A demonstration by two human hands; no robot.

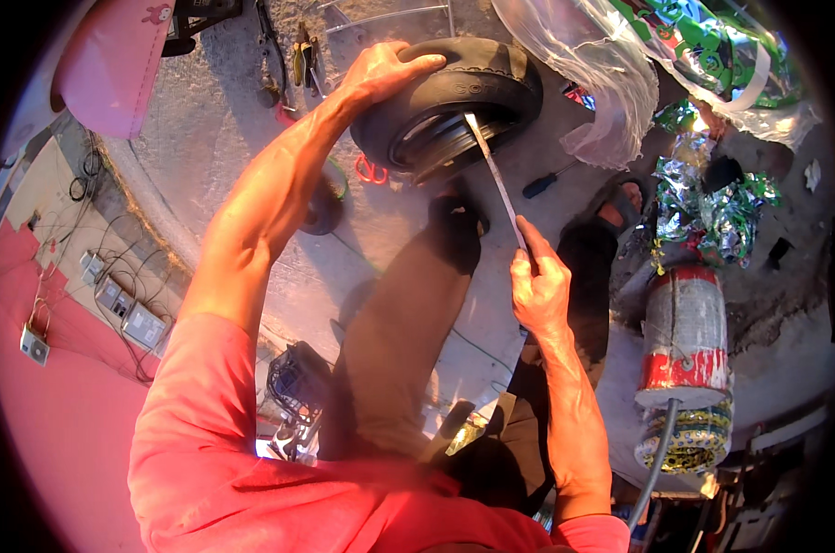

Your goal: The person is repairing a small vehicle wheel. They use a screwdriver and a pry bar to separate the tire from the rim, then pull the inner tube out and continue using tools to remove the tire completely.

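Observation:
A black tyre (473, 88) on a metal wheel rim (440, 138) stands tilted on the ground in front of me. My left hand (390, 74) grips its upper left side, the thumb lying along the tread and the other fingers partly hidden behind the rubber. In my right hand (539, 281) is a long flat metal tyre lever (497, 175), held near its lower end. The lever's far tip meets the tyre's sidewall at the opening by the rim. How deep the tip sits under the bead, I cannot tell.
Red-handled scissors (371, 170) and a dark screwdriver (548, 180) lie near the wheel. Pliers (302, 60) are farther left. Clear plastic sheeting (611, 92) and shiny foil scraps (703, 203) spread at right, above a red-and-white cylinder (685, 336). Wires and small boxes (130, 313) line the left.

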